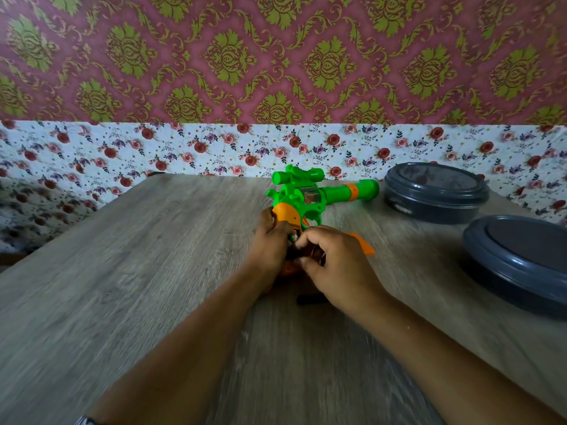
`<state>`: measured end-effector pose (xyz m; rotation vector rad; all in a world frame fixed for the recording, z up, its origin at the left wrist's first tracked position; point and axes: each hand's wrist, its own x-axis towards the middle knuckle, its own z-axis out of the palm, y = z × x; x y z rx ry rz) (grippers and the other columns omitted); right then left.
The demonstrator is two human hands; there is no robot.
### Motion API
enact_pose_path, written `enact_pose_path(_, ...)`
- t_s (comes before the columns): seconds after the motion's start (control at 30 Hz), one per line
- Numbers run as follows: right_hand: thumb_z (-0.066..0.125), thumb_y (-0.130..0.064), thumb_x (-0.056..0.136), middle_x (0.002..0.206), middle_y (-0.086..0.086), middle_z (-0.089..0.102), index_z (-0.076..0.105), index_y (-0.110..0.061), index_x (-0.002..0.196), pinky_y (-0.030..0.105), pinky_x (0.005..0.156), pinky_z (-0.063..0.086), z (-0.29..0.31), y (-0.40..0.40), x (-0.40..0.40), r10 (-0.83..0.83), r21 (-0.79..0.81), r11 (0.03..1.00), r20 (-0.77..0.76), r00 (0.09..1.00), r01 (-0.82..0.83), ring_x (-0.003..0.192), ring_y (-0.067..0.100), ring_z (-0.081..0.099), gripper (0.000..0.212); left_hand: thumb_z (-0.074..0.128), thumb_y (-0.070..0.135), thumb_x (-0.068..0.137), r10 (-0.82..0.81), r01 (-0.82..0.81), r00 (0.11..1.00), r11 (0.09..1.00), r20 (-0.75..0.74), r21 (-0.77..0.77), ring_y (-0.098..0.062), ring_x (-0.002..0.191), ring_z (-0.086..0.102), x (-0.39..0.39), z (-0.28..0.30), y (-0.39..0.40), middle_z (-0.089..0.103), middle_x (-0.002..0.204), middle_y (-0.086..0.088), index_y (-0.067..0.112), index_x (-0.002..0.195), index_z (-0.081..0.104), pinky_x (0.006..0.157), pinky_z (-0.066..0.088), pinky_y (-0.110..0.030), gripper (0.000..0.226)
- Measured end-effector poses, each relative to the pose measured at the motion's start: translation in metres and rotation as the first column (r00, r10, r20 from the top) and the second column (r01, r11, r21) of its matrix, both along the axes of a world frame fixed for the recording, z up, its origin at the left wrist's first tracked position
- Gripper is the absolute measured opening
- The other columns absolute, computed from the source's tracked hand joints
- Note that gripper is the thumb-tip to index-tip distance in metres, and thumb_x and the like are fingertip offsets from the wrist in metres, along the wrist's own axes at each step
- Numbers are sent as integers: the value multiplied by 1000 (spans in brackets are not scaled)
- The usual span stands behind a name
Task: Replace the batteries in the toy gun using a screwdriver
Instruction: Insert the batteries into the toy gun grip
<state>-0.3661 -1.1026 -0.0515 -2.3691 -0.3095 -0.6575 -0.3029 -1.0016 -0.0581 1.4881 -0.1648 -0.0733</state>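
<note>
While both hands met at the grip, batteries were in play.
Left hand [270, 240] clasped the toy gun [310, 197] on the worktop [153, 271], barrel running right; right hand [334, 262] fingers [306, 240] pinched something dark, too blurred to name.

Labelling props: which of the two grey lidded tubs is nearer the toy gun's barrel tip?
The far tub by the wall; the gun points at it. The other tub sits at the right edge.

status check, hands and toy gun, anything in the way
Left hand grips toy gun grip. Right hand pinches at it, item hidden. Two grey containers off right, nothing blocking.
</note>
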Motion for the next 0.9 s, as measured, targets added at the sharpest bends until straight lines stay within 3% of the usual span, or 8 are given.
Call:
enact_pose_path(0.07, 67, -4, 76, 87, -2, 61, 67, -11, 86, 10, 67, 36, -1, 0, 1, 21, 4, 1000, 13, 1000, -21, 80, 12, 54, 12, 38, 1, 90, 10, -10, 1000, 1000, 3, 2, -14, 61, 45, 1, 0, -1, 45, 73, -5, 10, 104, 42, 35, 37, -14, 17)
enact_pose_path(0.2, 65, -1, 77, 86, 5, 66, 70, -7, 84, 26, 73, 46, 0, -1, 0, 56, -4, 998, 49, 997, -56, 81, 18, 60, 10, 39, 5, 91, 25, -25, 1000, 999, 9, 22, -15, 64, 47, 3, -2, 0, 47, 77, -6, 7, 109, 44, 39, 40, -19, 19)
enact_pose_path(0.43, 56, 0, 74, 82, 7, 64, 63, -7, 80, 35, 69, 49, -6, 4, 4, 12, -10, 1000, 101, 995, -11, 79, 23, 59, 12, 40, 4, 90, 14, -14, 1000, 1000, 9, 22, -14, 58, 46, 4, -4, -1, 45, 71, -4, 10, 105, 44, 41, 37, -17, 17)
enact_pose_path(0.5, 55, 1, 72, 79, 7, 62, 61, -8, 77, 32, 68, 46, -7, 6, 7, -9, 9, 1000, 100, 995, 8, 76, 22, 57, 12, 41, 4, 89, 7, -7, 1000, 1000, 1, 8, -14, 57, 46, 5, -5, -1, 46, 70, -3, 10, 104, 43, 42, 37, -17, 16)
enact_pose_path(0.6, 54, 3, 70, 74, 5, 60, 61, -9, 73, 23, 62, 36, -7, 7, 10, -31, 51, 998, 90, 995, 27, 69, 13, 50, 14, 44, 8, 88, 13, -13, 1000, 1000, 3, 0, -17, 64, 50, 8, -6, -1, 50, 74, -4, 12, 103, 46, 52, 40, -24, 15)
enact_pose_path(0.73, 51, 9, 69, 75, 5, 64, 64, -6, 73, 28, 65, 44, -5, 8, 9, -69, 95, 993, 51, 996, 64, 71, 16, 55, 20, 46, 36, 76, 47, -47, 999, 999, -2, 25, -29, 93, 60, 8, -7, -2, 61, 98, -11, 25, 96, 52, 78, 52, -46, 24)
enact_pose_path(0.8, 50, 9, 69, 76, 6, 66, 66, -6, 76, 31, 68, 47, -4, 9, 8, -83, 104, 992, 45, 996, 78, 73, 18, 58, 23, 43, 46, 67, 51, -50, 999, 998, -19, 35, -31, 101, 59, 6, -6, -2, 61, 105, -13, 29, 92, 52, 89, 49, -55, 31)
enact_pose_path(0.9, 49, 9, 67, 71, 9, 64, 64, -5, 71, 38, 66, 49, -5, 10, 9, -93, 97, 991, 56, 994, 88, 70, 21, 57, 20, 42, 50, 65, 52, -51, 998, 999, -21, 8, -31, 102, 58, 3, -4, -3, 60, 106, -14, 21, 100, 55, 89, 48, -51, 47)
